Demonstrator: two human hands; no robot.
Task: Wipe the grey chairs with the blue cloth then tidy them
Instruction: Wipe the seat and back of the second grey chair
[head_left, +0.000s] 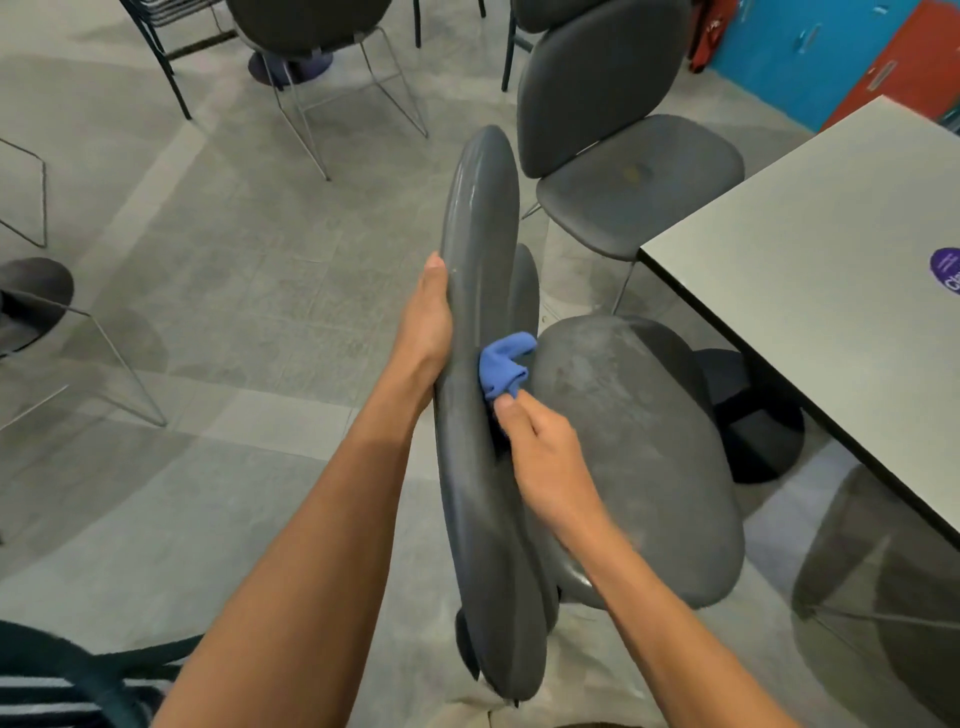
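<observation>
A grey chair stands right in front of me, seen from above: its tall backrest (480, 218) runs up the middle of the head view and its dusty seat (639, 441) lies to the right. My left hand (426, 332) grips the backrest's left edge. My right hand (540, 452) pinches a bunched blue cloth (503, 364) and presses it against the front face of the backrest, just above the seat. The fingers behind the cloth are hidden.
A second grey chair (623, 171) stands beyond, next to a light grey table (831, 249) at the right with a purple sticker. More wire-legged chairs stand at the top (311, 31) and left (36, 306). Blue and red cabinets (852, 47) fill the top right corner.
</observation>
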